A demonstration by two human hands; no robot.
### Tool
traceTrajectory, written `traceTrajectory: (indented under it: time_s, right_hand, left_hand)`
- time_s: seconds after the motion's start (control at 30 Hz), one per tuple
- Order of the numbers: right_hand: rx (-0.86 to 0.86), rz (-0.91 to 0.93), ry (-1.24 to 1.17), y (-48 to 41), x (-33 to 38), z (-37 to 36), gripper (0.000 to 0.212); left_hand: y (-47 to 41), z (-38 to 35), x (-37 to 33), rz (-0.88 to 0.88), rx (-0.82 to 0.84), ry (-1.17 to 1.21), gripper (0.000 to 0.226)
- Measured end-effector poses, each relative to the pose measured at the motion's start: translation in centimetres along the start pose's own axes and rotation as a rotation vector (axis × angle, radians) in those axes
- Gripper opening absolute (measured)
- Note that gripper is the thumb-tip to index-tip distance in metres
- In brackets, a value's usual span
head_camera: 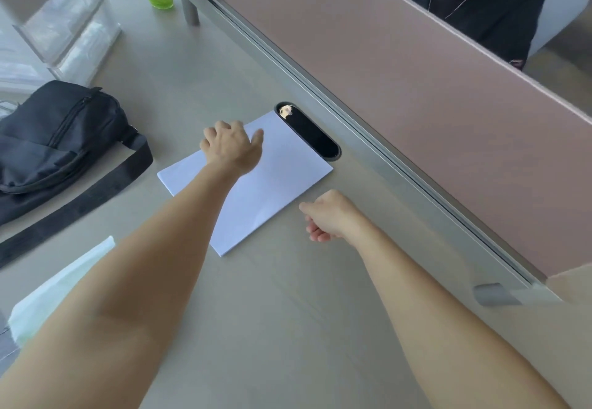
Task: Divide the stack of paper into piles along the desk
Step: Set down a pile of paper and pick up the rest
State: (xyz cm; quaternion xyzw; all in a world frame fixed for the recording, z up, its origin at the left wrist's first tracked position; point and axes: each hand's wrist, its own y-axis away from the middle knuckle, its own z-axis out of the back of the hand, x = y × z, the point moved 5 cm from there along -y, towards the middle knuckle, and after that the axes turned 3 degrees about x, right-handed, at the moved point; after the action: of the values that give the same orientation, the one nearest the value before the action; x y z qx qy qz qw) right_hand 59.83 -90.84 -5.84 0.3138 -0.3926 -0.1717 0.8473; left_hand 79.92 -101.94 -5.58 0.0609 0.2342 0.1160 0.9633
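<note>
The stack (282, 178) lies flat on the counter (288, 312), hard against the slot (312, 136): one short edge runs along the slot's near rim and a corner touches its left end (the sheets sit skewed to the counter's edge). It is plain white, blank on top, its sides flush, thick enough to show a side wall on the edges away from the slot. The top sheet bows up slightly well to the near side of the slot.

The left hand (229, 147) is on the stack just left of the slot, thumb laid on the top sheet and fingers curled down over the long edge, so it seems to grip the stack there; whether any sheets are parted I cannot tell. The right hand (326, 216) hangs on the near side of the slot, just beside the stack's other long edge and apart from it, loosely curled and holding nothing.

I judge the paper light by the portion but limp, and slippery sheet on sheet: a portion lifted by one corner would sag and fan. Better to thumb open a gap at a long edge, slide fingers under, and carry it with hands on opposite long edges. No other pile shows, so the dividing looks barely begun
</note>
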Motion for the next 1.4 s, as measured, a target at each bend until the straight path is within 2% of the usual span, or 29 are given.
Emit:
traceTrajectory:
  time_s: [0.1,0.3,0.43,0.5,0.6,0.7,0.8,0.9,1.03,1.17,1.4]
  right_hand:
    - [-0.106,0.104,0.031,5.4,-1.3,2.3,0.026]
    - [-0.285,0.276,-0.093,20.2,-6.3,5.2,0.03]
    - [-0.384,0.373,-0.186,31.6,-11.5,6.6,0.03]
    - [-0.433,0.411,-0.242,37.6,-14.3,7.4,0.031]
    - [-0.506,0.428,-0.3,46.6,-18.8,8.6,0.033]
    - [-0.576,0.425,-0.331,55.1,-24.1,9.0,0.035]
    - [-0.641,0.39,-0.344,62.8,-29.4,8.5,0.033]
    - [-0.796,0.325,-0.391,70.6,-34.6,7.2,0.031]
    - [-1.004,0.153,-0.397,79.4,-40.5,3.6,0.03]
    - [-1.113,-0.028,-0.39,86.5,-45.7,-0.5,0.031]
    - [-1.282,-0.111,-0.483,97.2,-52.9,-5.3,0.031]
  left_hand:
    - [5.0,2.1,-2.7,-0.072,0.053,0.091,0.055]
    - [20.4,6.5,-6.5,-0.217,0.144,0.419,0.028]
    - [32.7,9.0,-8.8,-0.265,0.177,0.529,0.038]
    - [39.1,10.6,-10.5,-0.306,0.168,0.597,0.033]
    - [48.5,11.8,-13.3,-0.385,0.177,0.704,0.031]
    - [57.0,11.2,-16.1,-0.496,0.257,0.755,0.039]
    - [64.3,9.5,-18.6,-0.621,0.387,0.761,0.042]
    - [70.4,7.3,-20.2,-0.724,0.533,0.741,0.036]
    - [76.6,4.4,-20.7,-0.801,0.712,0.757,0.034]
    - [83.2,2.2,-20.8,-0.86,0.878,0.747,0.038]
    - [94.9,-0.6,-22.1,-0.912,1.029,0.65,0.039]
